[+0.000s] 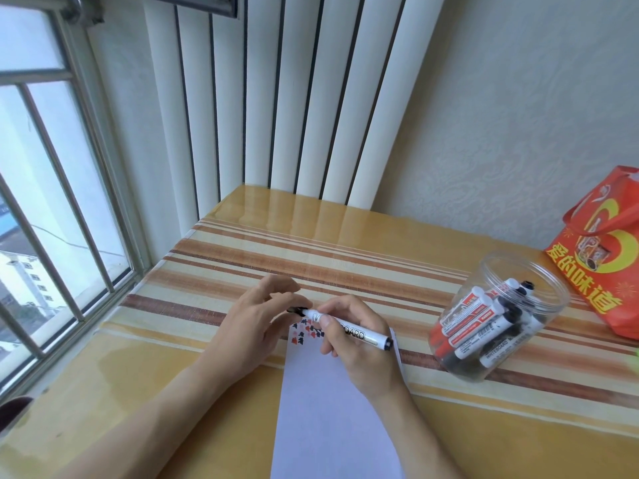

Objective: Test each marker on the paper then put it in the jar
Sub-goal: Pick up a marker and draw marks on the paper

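- Leftmost, a barred window (52, 209) runs beside the table (214, 392).
- Your left hand (254, 323) has its fingertips pinched at the black tip end of the marker (349, 329); whether that is a cap, you cannot tell.
- Beneath lies the paper (332, 416), with red and black test marks near its far edge.
- Your right hand (359, 344) grips the white marker barrel, held just above the paper.
- Further right, the clear jar (498, 323) holds several markers.
- Rightmost stands a red bag (601, 257).
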A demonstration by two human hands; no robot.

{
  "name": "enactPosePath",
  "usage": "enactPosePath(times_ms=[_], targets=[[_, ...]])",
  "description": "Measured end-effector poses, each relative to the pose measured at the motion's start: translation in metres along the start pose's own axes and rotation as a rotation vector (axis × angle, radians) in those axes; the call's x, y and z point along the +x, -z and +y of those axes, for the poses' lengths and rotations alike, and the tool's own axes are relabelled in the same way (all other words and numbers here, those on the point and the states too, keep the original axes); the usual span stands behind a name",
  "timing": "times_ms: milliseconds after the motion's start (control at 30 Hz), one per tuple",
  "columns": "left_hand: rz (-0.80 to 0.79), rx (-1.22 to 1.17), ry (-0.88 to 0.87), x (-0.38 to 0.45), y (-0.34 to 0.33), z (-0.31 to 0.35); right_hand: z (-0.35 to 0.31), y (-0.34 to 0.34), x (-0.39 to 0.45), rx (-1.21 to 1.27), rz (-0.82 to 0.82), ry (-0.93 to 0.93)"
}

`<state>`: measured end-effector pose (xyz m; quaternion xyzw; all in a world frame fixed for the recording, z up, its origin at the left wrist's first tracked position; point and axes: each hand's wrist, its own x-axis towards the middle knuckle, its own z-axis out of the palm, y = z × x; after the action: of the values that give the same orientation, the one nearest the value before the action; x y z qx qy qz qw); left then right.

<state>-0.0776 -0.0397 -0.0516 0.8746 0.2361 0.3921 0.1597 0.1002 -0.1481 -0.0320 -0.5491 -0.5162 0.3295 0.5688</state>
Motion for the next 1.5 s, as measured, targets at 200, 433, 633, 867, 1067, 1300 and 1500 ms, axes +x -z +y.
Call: enactPosePath(times_ms=[200,433,633,867,1067,1300,1500], targets=[[-0.071,-0.08,-0.001,-0.001,-0.002,-0.001,0.003,-0.001,0.001,-0.012,-0.068,-0.059],[-0.028,-0.084,0.017,-0.001,0.002,0.0,-0.002,0.009,0.004,0.194,0.074,-0.226],[-0.072,-0.041,0.136,-0.003,-0.008,-0.014,0.001,0.023,0.007,0.032,0.058,-0.18],[-0.115,0.033,0.11,-0.001,-0.015,-0.019,0.013,0.021,0.003,-0.53,-0.053,0.068],[-0.151,-0.008,0.112,-0.001,-0.012,-0.018,0.019,0.019,0.003,-0.578,0.007,0.17],[-0.15,-0.02,0.048,-0.002,-0.014,-0.018,0.021,0.023,0.001,-0.598,-0.036,0.141],[-0.113,-0.053,0.048,-0.001,-0.011,-0.012,0.012,0.026,0.007,-0.659,-0.025,0.201]])
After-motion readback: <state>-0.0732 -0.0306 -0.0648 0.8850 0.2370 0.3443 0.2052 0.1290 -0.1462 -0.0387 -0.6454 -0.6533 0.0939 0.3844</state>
